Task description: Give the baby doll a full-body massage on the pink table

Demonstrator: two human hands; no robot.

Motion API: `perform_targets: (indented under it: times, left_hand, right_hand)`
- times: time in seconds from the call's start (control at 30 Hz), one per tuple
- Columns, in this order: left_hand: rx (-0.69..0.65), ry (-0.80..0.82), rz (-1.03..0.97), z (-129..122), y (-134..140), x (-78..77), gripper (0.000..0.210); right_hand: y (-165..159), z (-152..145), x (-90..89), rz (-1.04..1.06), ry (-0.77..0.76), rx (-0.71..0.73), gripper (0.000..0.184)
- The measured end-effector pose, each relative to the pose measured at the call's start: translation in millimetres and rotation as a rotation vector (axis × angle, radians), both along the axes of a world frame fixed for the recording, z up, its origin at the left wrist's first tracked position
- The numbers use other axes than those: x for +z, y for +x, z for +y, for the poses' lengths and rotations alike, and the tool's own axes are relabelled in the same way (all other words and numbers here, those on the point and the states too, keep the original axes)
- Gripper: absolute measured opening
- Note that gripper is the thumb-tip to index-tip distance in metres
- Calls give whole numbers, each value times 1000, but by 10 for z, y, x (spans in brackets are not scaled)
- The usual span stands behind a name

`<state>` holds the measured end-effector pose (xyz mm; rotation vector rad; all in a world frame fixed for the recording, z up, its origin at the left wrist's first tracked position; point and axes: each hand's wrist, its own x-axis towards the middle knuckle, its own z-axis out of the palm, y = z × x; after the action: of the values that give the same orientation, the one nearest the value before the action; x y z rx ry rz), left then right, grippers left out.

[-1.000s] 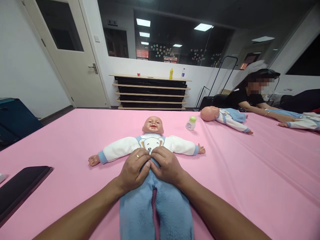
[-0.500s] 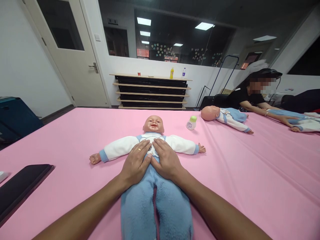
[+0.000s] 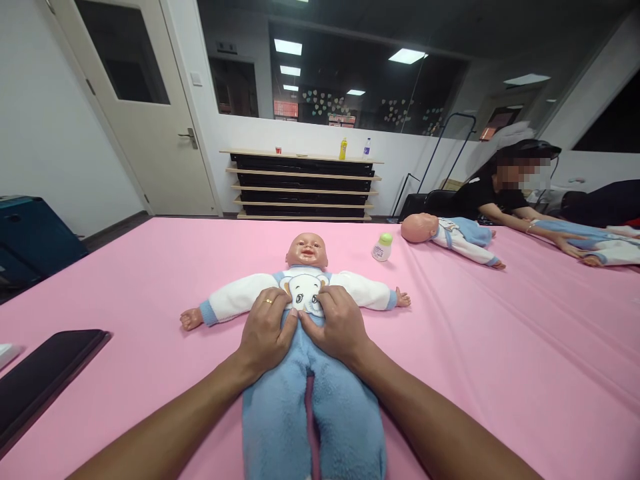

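A baby doll lies on its back on the pink table cover, head away from me and arms spread wide. It wears a white top with an animal face on the chest and fuzzy blue trousers. My left hand curls around the left side of its belly, a ring on one finger. Opposite it, my right hand grips the other side with bent fingers. Both thumbs point inward and nearly meet over the waist. The doll's feet are out of view.
A small white bottle with a green cap stands right of the doll's head. Another doll lies beyond it. At far right, a person handles a further doll. A black flat case lies at left on the pink cover.
My hands were flat on the doll's chest with fingers stretched out. Now the fingers are bent and drawn outward to the sides, uncovering the animal face on the top.
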<state>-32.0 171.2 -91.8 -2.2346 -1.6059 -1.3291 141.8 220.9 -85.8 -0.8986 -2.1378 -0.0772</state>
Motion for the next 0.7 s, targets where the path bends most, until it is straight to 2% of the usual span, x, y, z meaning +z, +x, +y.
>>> perform_targets:
  times: [0.2, 0.3, 0.53, 0.7]
  left_hand:
    - [-239, 35, 47, -40, -30, 30, 21]
    - [-244, -6, 35, -2, -44, 5, 27]
    - [-134, -196, 44, 105, -54, -83, 46]
    - [-53, -276, 79, 97, -31, -74, 50]
  right_hand:
    - [28, -8, 43, -19, -6, 312, 17]
    - [17, -4, 70, 8, -51, 382, 23]
    - [-4, 51, 46, -92, -147, 230, 51]
    - [-13, 63, 8, -156, -199, 105, 61]
